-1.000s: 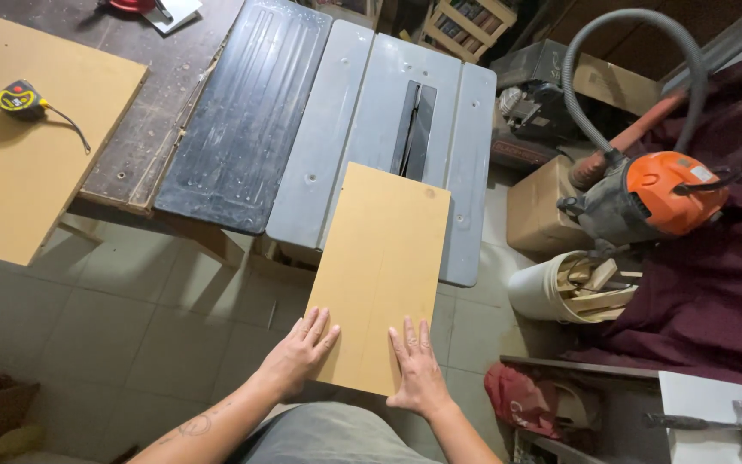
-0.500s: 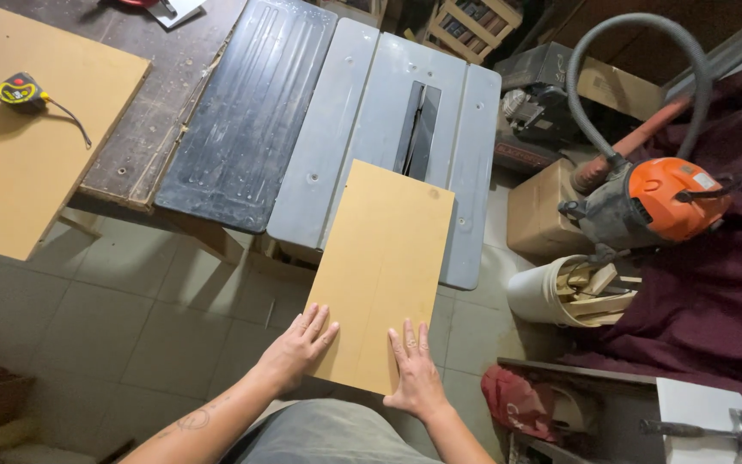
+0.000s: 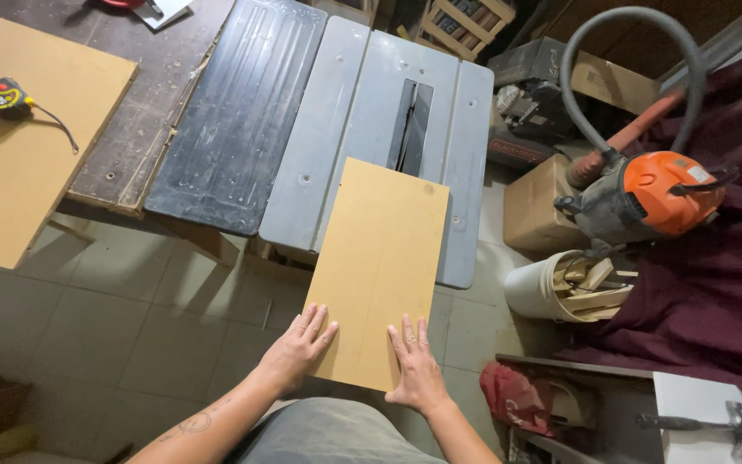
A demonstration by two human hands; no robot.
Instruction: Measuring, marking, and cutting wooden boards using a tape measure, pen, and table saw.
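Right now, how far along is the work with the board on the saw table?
Done: the brown board lies flat on the grey saw table, its far edge just short of the blade slot. In hand: the left hand and right hand press flat on its near end, which overhangs the table. Left: the board shows no cut yet.

Board [image 3: 384, 266] lies on saw table [image 3: 337, 137], vacuum [image 3: 646, 193] right.

Board [image 3: 381, 266] slightly nearer the blade slot [image 3: 411, 125]
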